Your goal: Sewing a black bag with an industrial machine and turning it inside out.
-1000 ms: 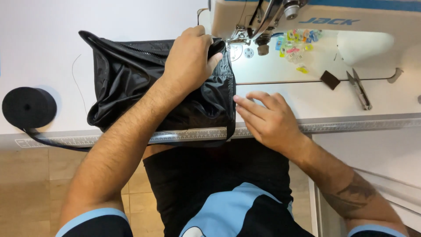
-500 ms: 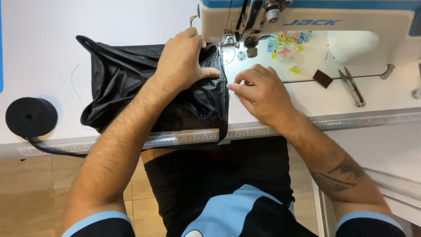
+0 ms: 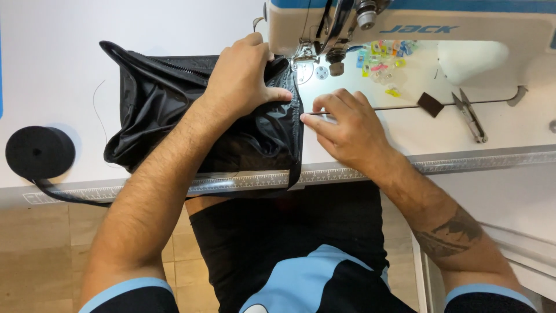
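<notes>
A crumpled piece of shiny black fabric [image 3: 156,110] with a zipper lies on the white sewing table [image 3: 69,52]. My left hand [image 3: 243,78] presses flat on top of the fabric just left of the sewing machine's presser foot [image 3: 305,55]. My right hand [image 3: 347,124] rests on the table to the right of the fabric, its fingertips touching the fabric's black bound edge [image 3: 297,133]. That edge runs from the presser foot down over the table's front.
The white and blue sewing machine [image 3: 405,26] stands at the back right. Several coloured clips [image 3: 382,61] lie under its arm, with a small dark patch [image 3: 430,104] and thread snips [image 3: 470,116] further right. A roll of black tape [image 3: 39,152] sits at the left, its end trailing along the ruler-marked table edge [image 3: 243,182].
My right hand has slid left and away from me until its fingertips meet the fabric's edge. My left hand stays pressed on the fabric near the presser foot.
</notes>
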